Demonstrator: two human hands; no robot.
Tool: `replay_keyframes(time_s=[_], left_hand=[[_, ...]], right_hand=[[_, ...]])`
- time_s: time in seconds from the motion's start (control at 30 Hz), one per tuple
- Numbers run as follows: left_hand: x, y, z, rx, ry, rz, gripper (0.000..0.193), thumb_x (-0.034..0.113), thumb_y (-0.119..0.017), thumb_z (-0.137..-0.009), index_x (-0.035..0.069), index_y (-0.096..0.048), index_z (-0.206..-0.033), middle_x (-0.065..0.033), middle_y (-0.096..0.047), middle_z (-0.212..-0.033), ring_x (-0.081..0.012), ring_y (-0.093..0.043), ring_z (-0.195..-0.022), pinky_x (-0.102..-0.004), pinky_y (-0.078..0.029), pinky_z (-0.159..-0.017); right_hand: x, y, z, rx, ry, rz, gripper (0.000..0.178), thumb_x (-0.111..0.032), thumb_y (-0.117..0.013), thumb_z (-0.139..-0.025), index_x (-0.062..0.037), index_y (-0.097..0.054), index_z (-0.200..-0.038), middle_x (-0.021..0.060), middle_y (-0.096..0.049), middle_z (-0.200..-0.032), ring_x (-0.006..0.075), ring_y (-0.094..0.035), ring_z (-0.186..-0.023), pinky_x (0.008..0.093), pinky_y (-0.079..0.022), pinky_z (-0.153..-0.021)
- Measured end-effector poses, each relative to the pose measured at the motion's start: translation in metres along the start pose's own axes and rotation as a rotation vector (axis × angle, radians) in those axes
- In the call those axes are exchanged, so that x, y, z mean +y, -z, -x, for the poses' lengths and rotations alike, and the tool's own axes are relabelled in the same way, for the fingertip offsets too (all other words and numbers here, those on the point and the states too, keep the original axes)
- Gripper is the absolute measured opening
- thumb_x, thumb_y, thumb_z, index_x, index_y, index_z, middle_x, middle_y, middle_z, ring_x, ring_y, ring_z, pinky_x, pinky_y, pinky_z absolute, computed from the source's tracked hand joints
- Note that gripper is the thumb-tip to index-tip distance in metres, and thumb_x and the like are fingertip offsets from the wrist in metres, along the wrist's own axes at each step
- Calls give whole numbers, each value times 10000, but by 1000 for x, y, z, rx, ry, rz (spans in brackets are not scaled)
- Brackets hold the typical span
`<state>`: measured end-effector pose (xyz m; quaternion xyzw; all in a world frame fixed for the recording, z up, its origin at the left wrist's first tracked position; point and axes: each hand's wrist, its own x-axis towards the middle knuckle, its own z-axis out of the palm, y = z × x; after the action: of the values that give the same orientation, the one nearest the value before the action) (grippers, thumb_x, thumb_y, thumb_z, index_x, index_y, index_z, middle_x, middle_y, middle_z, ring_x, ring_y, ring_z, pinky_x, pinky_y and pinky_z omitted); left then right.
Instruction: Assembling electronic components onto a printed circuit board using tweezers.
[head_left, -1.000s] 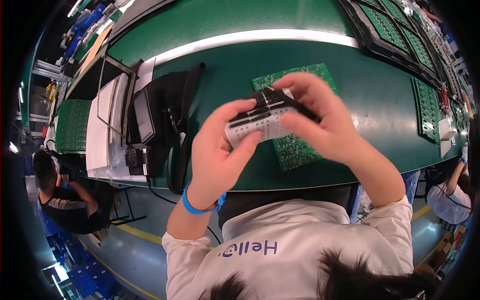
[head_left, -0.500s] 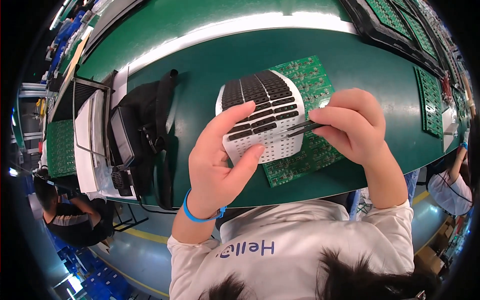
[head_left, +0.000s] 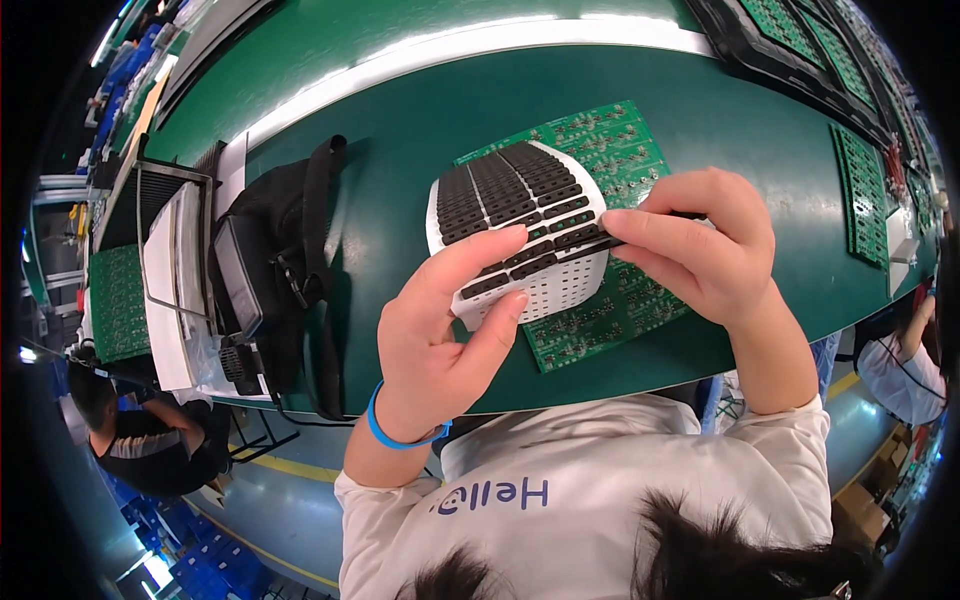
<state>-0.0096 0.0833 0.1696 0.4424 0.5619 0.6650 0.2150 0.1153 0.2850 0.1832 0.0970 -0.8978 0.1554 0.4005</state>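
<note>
A curved white backing sheet (head_left: 562, 288) carries rows of black slotted strips (head_left: 510, 185); its near part is bare white with small holes. My left hand (head_left: 425, 335), a blue band at its wrist, grips the sheet's near left edge between thumb and fingers. Dark tweezers (head_left: 606, 244) are pinched in my right hand (head_left: 715, 250). Their tips are at the right end of the strips nearest me; whether they grip a strip is hard to make out. Below the sheet lies a green circuit board (head_left: 632, 150) on the green table, partly covered by the sheet and my right hand.
To the left lie a black bag (head_left: 290, 220) with a strap, a dark-screened device (head_left: 243, 270) and a wire rack (head_left: 180, 165) with papers. More circuit boards stand at the right (head_left: 858, 195) and in a black tray (head_left: 735, 60). Other people sit at both sides.
The tweezers have moved from over the bare white part to the right end of the nearest strips. My right hand has come slightly left, closer to the sheet. My left hand keeps its grip.
</note>
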Motion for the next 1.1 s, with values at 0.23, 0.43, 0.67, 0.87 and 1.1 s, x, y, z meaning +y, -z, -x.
replay_keyframes(time_s=[0.23, 0.43, 0.67, 0.87, 1.1], left_hand=[[4, -1, 0, -1, 15, 52, 416, -109, -618, -799, -63, -542, -1205, -143, -623, -1122, -178, -604, -1019, -272, -477, -868], [10, -3, -8, 58, 134, -16, 356, -108, -578, -844, -74, -539, -1197, -116, -608, -1112, -133, -582, -995, -237, -473, -837], [11, 7, -33, -47, -226, -785, 838, 129, -767, -732, -56, -296, -1400, -184, -406, -1394, -290, -472, -1219, -352, -390, -997], [-24, 1, -35, -252, -218, -778, 1130, 323, -866, -578, 11, -218, -1449, -191, -321, -1454, -367, -379, -1277, -404, -283, -1074], [-31, 21, -53, -69, -109, -789, 1045, 294, -849, -654, 14, -221, -1441, -205, -399, -1392, -321, -442, -1258, -379, -361, -1040]], right_hand=[[0, 2, 3, 5, 34, 1, 328, -138, -790, -630, -98, -720, -948, 20, -591, -815, 156, -553, -640, 275, -400, -524], [-5, 14, -3, 7, 158, 105, 306, -155, -788, -644, -76, -717, -931, 24, -585, -818, 169, -549, -642, 285, -410, -538], [-20, 24, 13, -147, -33, -109, 261, -135, -776, -639, -116, -720, -894, -6, -591, -779, 150, -557, -614, 269, -400, -491], [-31, 26, 46, -282, -43, -61, 281, -151, -777, -605, -131, -705, -876, -15, -588, -792, 152, -578, -663, 274, -416, -514], [-24, 28, 38, -414, -299, -218, 246, -135, -783, -633, -151, -705, -866, 2, -602, -805, 194, -589, -690, 301, -445, -544]])
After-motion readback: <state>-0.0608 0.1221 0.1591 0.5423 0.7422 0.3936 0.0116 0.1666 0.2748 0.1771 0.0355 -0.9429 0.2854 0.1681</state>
